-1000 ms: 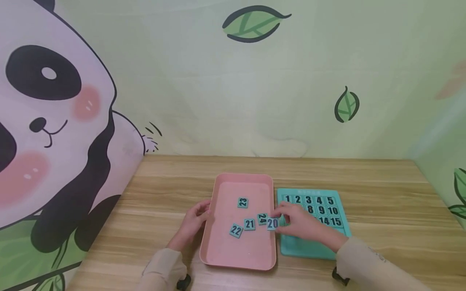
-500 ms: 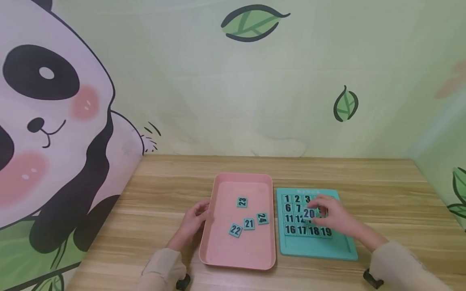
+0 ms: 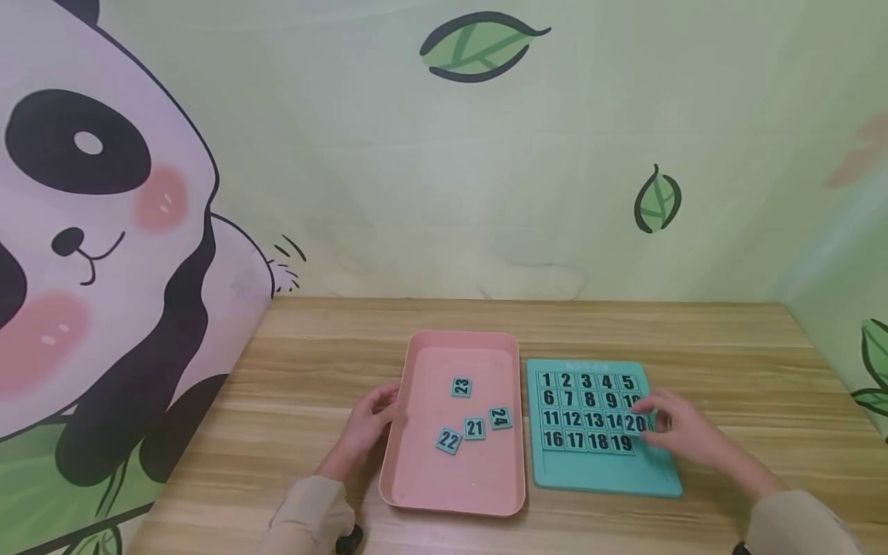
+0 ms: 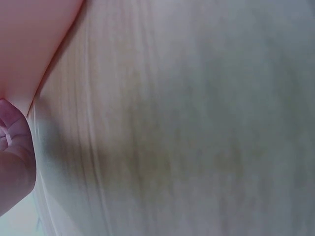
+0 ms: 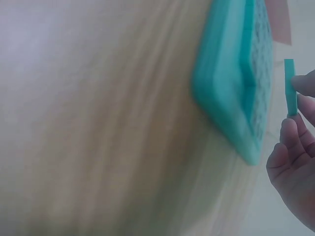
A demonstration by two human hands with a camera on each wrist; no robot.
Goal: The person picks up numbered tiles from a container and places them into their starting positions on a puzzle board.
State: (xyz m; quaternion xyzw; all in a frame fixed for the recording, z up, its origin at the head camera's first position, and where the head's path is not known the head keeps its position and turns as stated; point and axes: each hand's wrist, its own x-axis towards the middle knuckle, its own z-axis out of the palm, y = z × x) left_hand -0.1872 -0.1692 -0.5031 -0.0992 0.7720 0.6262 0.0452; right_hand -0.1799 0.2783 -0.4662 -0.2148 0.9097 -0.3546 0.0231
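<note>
Between thumb and fingers, my right hand [image 3: 683, 432] pinches a turquoise number tile marked 20 [image 3: 635, 423]. In the head view the tile overlaps the right side of the number board [image 3: 603, 474], close to the tiles 10 and 14. The right wrist view has the tile [image 5: 290, 88] edge-on, raised over the board [image 5: 221, 73]. Rows of tiles from 1 to 19 sit in the board, with a bare strip along its near side. My left hand [image 3: 369, 422] holds the left edge of the pink tray [image 3: 454, 493], its thumb at the rim.
Loose tiles 21 [image 3: 475, 428], 22 [image 3: 449, 441], 23 [image 3: 461, 387] and 24 [image 3: 499, 418] lie in the tray, turned different ways. Tray and board stand side by side on a wooden table [image 3: 333, 331]. A printed panda backdrop [image 3: 347, 154] rises behind the table.
My right hand has carried tile 20 rightward from the tray's right edge, across the board to its right side. The left hand and the tray stay in place.
</note>
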